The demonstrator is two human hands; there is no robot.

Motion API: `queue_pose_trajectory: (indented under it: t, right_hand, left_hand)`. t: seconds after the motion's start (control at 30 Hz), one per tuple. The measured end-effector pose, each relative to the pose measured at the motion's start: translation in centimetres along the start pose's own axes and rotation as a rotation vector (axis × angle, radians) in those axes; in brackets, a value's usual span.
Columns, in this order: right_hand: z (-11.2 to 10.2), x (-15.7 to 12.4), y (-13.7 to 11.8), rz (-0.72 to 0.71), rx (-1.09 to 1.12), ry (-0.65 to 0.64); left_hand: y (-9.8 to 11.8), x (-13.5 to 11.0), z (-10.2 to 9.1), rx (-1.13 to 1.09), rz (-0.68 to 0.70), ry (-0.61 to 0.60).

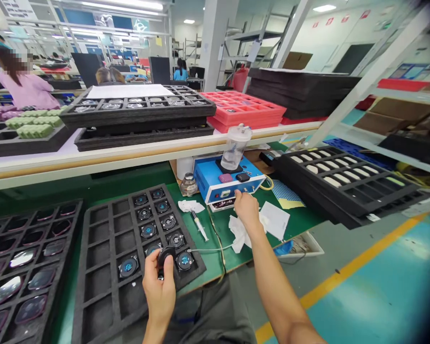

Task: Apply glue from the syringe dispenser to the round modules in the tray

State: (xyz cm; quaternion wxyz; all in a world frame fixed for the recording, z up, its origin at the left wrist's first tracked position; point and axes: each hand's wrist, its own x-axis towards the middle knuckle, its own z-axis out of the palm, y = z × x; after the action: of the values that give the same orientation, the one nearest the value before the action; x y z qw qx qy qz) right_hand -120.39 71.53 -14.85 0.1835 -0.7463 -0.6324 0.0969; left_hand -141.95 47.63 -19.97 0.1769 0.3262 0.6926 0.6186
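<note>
My left hand [159,291] pinches a dark round disc-like part [166,256] between thumb and fingers, above the near end of a black foam tray [93,282]. Several round black modules [148,230] with blue or silver centres sit in that tray's compartments. A thin pale tube [211,249] runs from beside the held part toward the right; whether they join, I cannot tell. My right hand [246,210] is closed, its fingertips against the front panel of a blue box [211,179] with small controls. What those fingers grip is hidden.
On the blue box stands a clear lidded container [235,148]. A syringe [199,225], crumpled tissue [190,206] and a glass jar [188,185] lie nearby. Another tray [80,210] holds dark glossy pieces at left. A shelf edge [129,165] crosses above the bench.
</note>
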Motion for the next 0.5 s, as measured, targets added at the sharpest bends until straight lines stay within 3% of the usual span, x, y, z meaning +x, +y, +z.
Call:
queue_pose_trajectory:
  t: [0.13, 0.23, 0.27, 0.37, 0.4, 0.5]
  right_hand:
    - [-1.0, -1.1, 0.3, 0.023, -0.017, 0.003]
    - [-1.4, -4.9, 0.3, -0.042, 0.050, 0.085]
    - [-1.4, -6.7, 0.1, -0.154, 0.111, 0.068]
    - [-0.8, -12.0, -0.7, -0.759, 0.268, -0.239]
    - [-0.4, -13.3, -1.1, -0.889, 0.247, -0.298]
    - [0.6, -15.1, -2.1, -1.059, 0.062, -0.383]
  left_hand:
    - [-0.1, -0.1, 0.2, 0.007, 0.030, 0.017]
    - [-0.1, -0.4, 0.3, -0.010, 0.033, 0.004]
    - [0.0, -0.5, 0.3, -0.013, 0.029, 0.002]
    - [0.2, -0.7, 0.4, -0.022, 0.023, 0.007]
    - [0.2, -0.8, 0.4, -0.027, 0.024, 0.008]
    - [0.4, -0.9, 0.3, -0.020, 0.031, 0.011]
